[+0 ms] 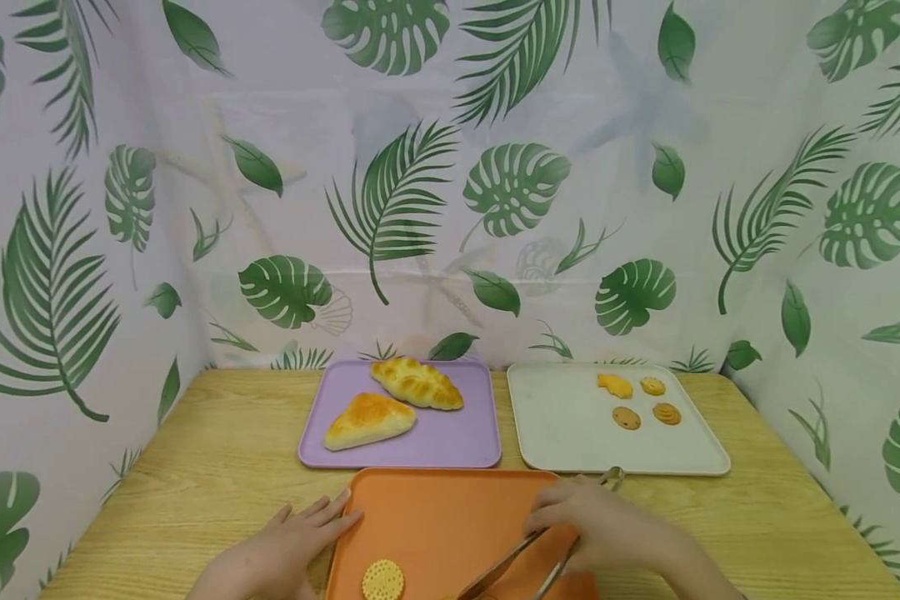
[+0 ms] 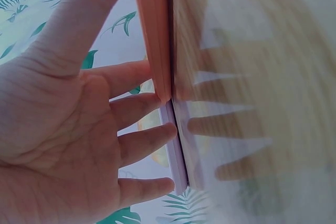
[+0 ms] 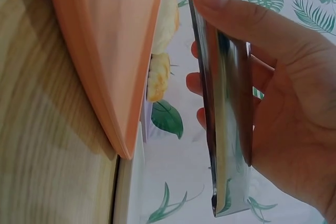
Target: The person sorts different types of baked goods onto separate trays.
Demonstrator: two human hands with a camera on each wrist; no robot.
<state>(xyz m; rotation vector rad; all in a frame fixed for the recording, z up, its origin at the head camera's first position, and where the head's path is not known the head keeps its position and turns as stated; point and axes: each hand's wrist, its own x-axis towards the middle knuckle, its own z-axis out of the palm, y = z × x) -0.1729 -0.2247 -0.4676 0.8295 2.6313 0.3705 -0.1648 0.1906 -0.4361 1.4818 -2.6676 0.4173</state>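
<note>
My right hand (image 1: 607,523) grips a pair of metal tongs (image 1: 504,560) over the right part of an orange tray (image 1: 450,508). The tongs' two arms stand apart and point down toward the near edge of the view, where their tips are cut off. A round yellow cracker (image 1: 383,580) with small holes lies on the tray's left side. Something near the tongs' tips barely shows at the bottom edge, too little to tell. My left hand (image 1: 288,533) rests at the tray's left edge with fingers spread and straight; the left wrist view shows fingertips against the rim (image 2: 157,51).
Behind on the left, a purple tray (image 1: 450,446) bears a triangular bread (image 1: 370,422) and a ridged bread roll (image 1: 417,383). A white tray (image 1: 562,425) at the back right holds several small biscuits (image 1: 626,417). A leaf-patterned curtain (image 1: 420,317) surrounds the wooden table (image 1: 217,467).
</note>
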